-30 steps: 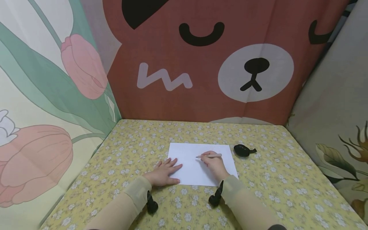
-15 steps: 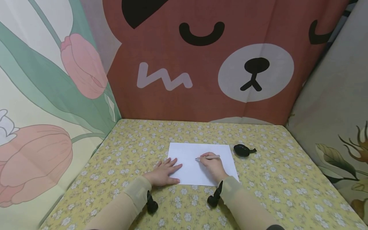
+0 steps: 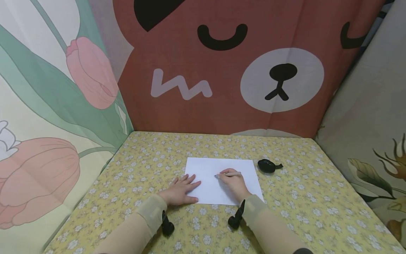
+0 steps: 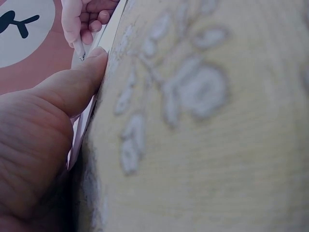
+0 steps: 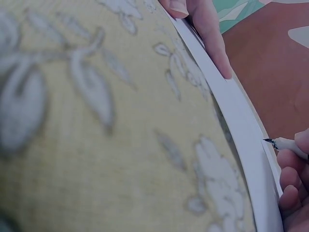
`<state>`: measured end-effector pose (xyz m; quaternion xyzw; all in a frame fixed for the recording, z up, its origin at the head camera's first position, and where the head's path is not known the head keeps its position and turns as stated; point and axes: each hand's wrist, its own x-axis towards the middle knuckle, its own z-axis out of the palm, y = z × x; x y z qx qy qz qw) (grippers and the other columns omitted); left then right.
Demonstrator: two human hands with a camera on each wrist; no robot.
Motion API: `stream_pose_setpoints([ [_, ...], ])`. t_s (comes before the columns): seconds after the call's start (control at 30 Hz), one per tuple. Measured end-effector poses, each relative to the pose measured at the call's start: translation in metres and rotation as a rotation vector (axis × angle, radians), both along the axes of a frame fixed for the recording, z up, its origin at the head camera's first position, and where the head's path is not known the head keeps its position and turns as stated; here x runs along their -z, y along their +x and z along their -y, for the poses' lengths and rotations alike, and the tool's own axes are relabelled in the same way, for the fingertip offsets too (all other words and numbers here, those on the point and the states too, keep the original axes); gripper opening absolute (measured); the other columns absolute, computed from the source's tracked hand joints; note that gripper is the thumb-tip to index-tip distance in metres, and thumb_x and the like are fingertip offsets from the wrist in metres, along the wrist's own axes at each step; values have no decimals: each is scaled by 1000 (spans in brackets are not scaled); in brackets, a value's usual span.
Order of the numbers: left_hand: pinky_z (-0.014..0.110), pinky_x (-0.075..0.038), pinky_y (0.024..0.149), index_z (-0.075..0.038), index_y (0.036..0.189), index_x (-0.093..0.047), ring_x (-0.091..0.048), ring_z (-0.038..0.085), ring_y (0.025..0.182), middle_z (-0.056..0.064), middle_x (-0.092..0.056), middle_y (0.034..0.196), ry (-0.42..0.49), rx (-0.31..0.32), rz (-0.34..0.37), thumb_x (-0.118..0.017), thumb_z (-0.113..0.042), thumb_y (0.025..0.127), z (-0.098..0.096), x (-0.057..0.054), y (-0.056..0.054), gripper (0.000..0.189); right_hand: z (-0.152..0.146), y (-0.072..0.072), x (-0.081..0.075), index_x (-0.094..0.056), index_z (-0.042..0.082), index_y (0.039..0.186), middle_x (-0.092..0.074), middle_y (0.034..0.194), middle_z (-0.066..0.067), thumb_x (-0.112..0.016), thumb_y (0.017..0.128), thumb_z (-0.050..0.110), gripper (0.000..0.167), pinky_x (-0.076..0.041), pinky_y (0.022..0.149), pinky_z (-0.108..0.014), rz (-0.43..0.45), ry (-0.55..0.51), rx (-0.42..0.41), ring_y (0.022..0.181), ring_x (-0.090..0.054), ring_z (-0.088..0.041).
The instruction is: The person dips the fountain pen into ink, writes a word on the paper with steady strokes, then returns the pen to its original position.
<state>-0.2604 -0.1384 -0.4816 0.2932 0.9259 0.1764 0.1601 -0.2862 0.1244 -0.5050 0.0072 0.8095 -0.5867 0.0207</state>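
Note:
A white sheet of paper (image 3: pixel 206 190) lies on the cloth-covered table. My left hand (image 3: pixel 180 190) rests flat with spread fingers over the sheet's left edge, its thumb near the lower edge. My right hand (image 3: pixel 235 182) pinches a slim, light-coloured pen (image 3: pixel 233 173) over the right half of the paper. In the right wrist view the pen's dark tip (image 5: pixel 270 141) points at the sheet, with the other fingers curled beneath the barrel. The left wrist view shows my left thumb (image 4: pixel 87 72) at the paper's edge and the pen tip (image 4: pixel 82 57) beyond it.
Just right of the paper sits a small black oval object (image 3: pixel 267 165) with a short tail. A yellow floral cloth (image 3: pixel 304 197) covers the table. Printed fabric hangs behind (image 3: pixel 222 116) and at both sides. Each wrist wears a black camera mount, one at the left cuff (image 3: pixel 167 225).
My right hand and the pen have shifted slightly left and down toward me over the paper. The left hand, the sheet and the black object stay put.

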Motion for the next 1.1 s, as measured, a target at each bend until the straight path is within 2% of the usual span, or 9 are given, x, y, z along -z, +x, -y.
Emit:
stream_pose_setpoints([
  [0.23,59,1,113,-24,153,-30,-2,33,147,6,-10,161,12,-3,-2,-53,-57,92,0,0,0,73,0,0,0,-71,13,97,-63,102,-4,-69,89,29,18,-47,79,-36,5,-7,-2,89,-57,-21],
  [0.67,59,0,113,-24,153,-30,-3,33,147,6,-10,161,4,-5,-2,-53,-57,92,0,0,0,72,2,2,-2,-71,15,93,-64,97,-1,-71,87,30,16,-46,78,-35,-2,40,-3,87,-56,-19],
  [1.1,59,1,113,-25,153,-29,-2,33,147,6,-9,161,1,1,-5,-52,-58,93,1,0,0,72,1,3,-4,-71,13,93,-63,96,-3,-72,87,28,16,-46,76,-34,4,40,27,85,-56,-20],
])
